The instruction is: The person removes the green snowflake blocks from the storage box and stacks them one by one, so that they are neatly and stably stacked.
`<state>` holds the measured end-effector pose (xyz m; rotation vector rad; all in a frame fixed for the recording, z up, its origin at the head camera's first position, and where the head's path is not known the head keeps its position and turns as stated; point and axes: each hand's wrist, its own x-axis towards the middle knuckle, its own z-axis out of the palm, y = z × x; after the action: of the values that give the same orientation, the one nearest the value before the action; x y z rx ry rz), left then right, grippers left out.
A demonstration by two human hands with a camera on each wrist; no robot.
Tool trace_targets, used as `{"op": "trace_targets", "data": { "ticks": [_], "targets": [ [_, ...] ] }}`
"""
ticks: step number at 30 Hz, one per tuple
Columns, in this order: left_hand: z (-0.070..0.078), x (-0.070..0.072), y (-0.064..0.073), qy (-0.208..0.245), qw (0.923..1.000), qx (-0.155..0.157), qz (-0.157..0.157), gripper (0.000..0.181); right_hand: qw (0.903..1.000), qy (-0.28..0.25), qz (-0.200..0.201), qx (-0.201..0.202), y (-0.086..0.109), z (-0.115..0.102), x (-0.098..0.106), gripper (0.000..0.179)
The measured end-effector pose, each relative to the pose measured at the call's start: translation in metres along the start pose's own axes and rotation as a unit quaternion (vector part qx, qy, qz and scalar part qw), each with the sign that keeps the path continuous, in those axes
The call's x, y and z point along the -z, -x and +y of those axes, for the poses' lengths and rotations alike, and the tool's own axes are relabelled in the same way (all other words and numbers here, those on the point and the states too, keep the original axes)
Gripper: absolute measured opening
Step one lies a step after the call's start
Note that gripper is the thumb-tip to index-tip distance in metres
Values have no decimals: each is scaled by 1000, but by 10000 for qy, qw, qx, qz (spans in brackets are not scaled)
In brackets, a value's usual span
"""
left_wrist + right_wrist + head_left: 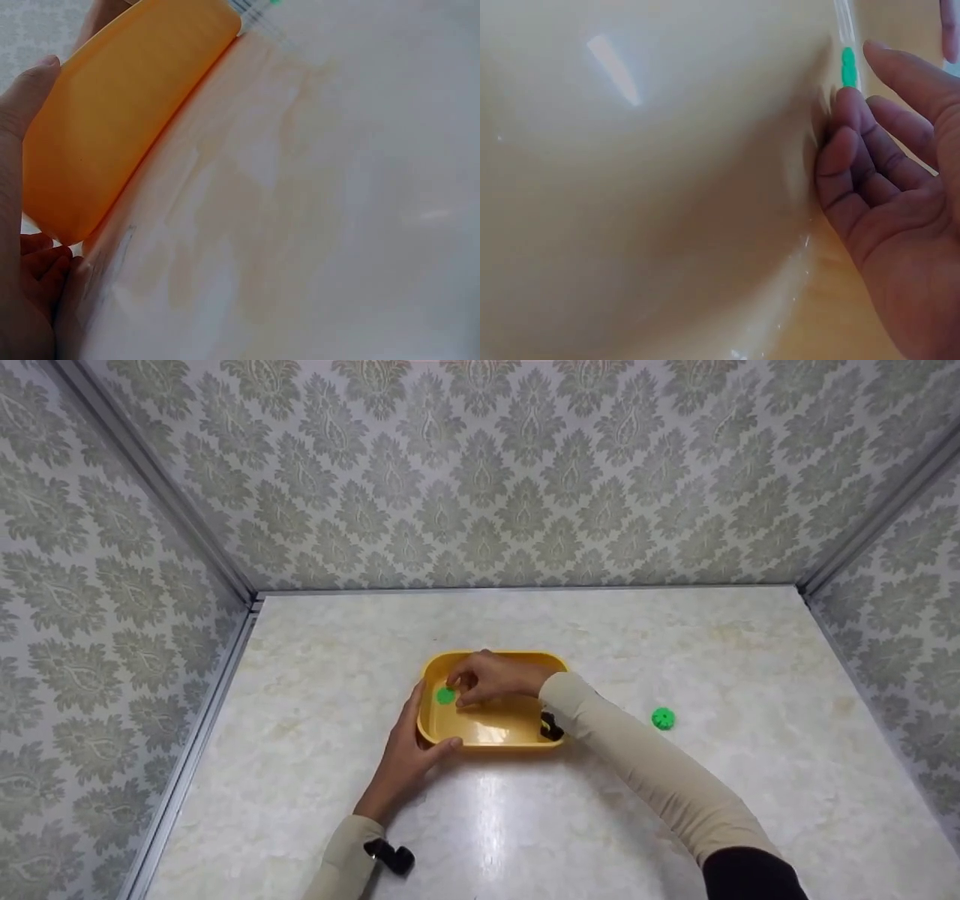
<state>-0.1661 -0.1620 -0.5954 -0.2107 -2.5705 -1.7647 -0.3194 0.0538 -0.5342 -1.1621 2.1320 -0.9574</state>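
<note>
A shallow yellow tray (495, 729) stands on the table, and my left hand (409, 746) grips its left end. The thumb lies along the near side, while the fingers reach around the end; the left wrist view shows the thumb against the tray's outer wall (127, 112). Inside the tray, near its left end, lies a small green notched disc (445, 696). Over the tray, my right hand (491, 676) has its bent fingers right beside that disc. In the right wrist view the disc (848, 67) shows edge-on past the fingertips, which stand apart.
Another green notched disc (663, 718) lies on the marbled table (322, 660) to the right of the tray, beyond the right forearm. Patterned walls (480, 472) rise at the back and both sides, with metal rails along the corners. Black wrist straps show on both sleeves.
</note>
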Motion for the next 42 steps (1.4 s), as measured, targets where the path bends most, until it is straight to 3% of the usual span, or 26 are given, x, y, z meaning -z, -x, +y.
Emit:
{"op": "trace_targets", "data": {
  "ticks": [15,21,31,42],
  "targets": [
    [1,1,3,141,9998,-140,-19,114,9984,-15,345,453,-3,5,-14,6],
    [-1,1,2,216,9996,-166,-40,112,9975,282,409,495,-5,6,-15,4],
    [-4,1,2,103,9998,-196,-14,113,9977,444,398,320,-9,7,-19,17],
    [-5,1,-1,174,9992,-355,-1,113,9953,652,517,488,-10,7,-20,5]
  ]
}}
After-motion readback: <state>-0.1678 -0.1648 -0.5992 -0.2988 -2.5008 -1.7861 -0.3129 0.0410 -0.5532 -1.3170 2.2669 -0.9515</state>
